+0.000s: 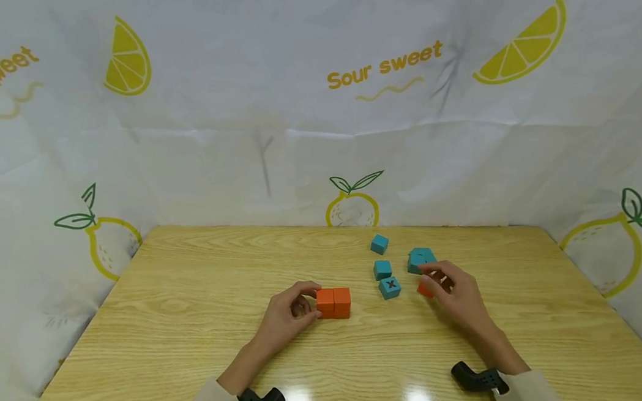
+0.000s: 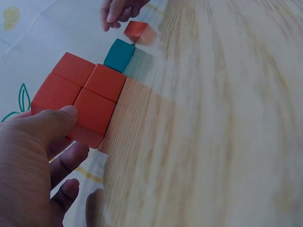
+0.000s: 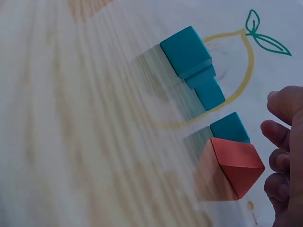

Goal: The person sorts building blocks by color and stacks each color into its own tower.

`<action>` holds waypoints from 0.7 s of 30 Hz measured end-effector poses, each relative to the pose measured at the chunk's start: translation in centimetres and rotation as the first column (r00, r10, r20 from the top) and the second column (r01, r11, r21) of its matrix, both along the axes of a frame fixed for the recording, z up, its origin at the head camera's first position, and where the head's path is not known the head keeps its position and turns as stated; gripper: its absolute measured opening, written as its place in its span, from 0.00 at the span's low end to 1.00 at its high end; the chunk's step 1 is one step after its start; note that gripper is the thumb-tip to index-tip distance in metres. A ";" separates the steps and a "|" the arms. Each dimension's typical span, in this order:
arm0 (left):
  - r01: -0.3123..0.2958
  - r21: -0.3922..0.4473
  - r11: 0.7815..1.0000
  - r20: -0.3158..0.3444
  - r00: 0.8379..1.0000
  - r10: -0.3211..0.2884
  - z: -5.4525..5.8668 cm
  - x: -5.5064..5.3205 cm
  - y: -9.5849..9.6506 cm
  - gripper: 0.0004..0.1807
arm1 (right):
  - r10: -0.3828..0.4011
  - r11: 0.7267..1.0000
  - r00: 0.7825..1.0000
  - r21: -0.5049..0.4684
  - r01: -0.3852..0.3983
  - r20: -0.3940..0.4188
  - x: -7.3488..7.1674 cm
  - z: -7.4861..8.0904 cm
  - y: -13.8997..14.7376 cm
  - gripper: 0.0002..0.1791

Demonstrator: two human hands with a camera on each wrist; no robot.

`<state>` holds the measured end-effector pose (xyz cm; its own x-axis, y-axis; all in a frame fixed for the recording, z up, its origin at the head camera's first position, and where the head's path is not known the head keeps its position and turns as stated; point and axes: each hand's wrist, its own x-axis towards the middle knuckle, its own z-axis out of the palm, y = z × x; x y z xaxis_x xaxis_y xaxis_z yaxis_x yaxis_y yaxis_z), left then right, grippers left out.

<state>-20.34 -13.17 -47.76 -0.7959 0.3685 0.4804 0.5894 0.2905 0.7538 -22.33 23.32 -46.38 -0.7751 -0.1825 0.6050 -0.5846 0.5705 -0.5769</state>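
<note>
Where orange cubes (image 1: 334, 300) abut, they run left-right.

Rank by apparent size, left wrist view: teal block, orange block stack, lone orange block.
1. orange block stack
2. teal block
3. lone orange block

The last two sit at different depths, so their true size order is unsure.

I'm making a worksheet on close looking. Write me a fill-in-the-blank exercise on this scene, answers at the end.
1. The left hand pinches blocks coloured ____.
2. In the head view, the frontmost blue cube shows the letter ____.
3. The hand nearest the lone cube is the person's ____.
4. The slogan on the cloth pairs "Sour" with "____".

Missing words: orange; X; right; sweet.
</note>
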 end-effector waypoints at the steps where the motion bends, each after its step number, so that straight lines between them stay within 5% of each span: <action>1: 0.002 0.002 1.000 -0.002 1.000 -0.002 0.0 0.0 0.0 0.25 | -0.005 1.000 1.000 -0.004 0.005 -0.004 0.0 -0.1 0.3 0.13; 7: 0.001 0.008 1.000 -0.003 1.000 -0.001 0.0 0.0 0.0 0.24 | -0.015 1.000 0.999 -0.004 0.015 -0.034 0.0 -0.1 1.7 0.16; 21: -0.019 0.002 1.000 0.012 1.000 0.019 0.0 0.0 0.2 0.25 | 0.066 0.993 0.996 0.090 -0.071 0.058 1.4 2.0 1.2 0.20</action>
